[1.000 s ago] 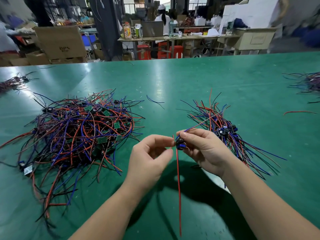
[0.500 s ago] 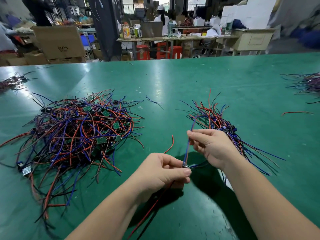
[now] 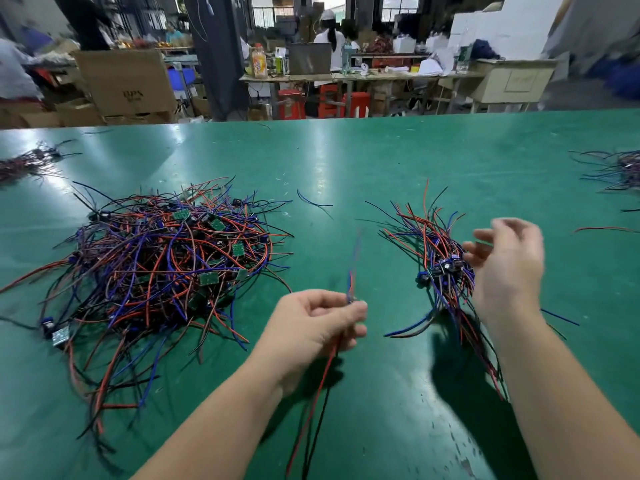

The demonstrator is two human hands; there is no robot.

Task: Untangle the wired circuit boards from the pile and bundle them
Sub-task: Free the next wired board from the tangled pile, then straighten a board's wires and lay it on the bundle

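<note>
A big tangled pile [image 3: 162, 265] of red, blue and black wires with small green circuit boards lies on the left of the green table [image 3: 346, 161]. A sorted bundle [image 3: 436, 258] of wired boards lies to the right of centre. My left hand [image 3: 311, 327] pinches one wired board [image 3: 351, 299] at the fingertips; its blue and red wires stand up blurred, and a red and a black wire hang down toward me. My right hand [image 3: 509, 268] hovers blurred over the right side of the bundle with its fingers loosely spread and nothing in it.
Smaller wire heaps lie at the far left [image 3: 27, 164] and far right [image 3: 616, 171] of the table. A loose blue wire [image 3: 313, 202] and a loose red wire [image 3: 606, 229] lie on the mat. Cardboard boxes, benches and people stand beyond the far edge.
My right hand has let go of the blue wire and swung up and right over the bundle. My left hand keeps the board, its upper wires now standing free.
</note>
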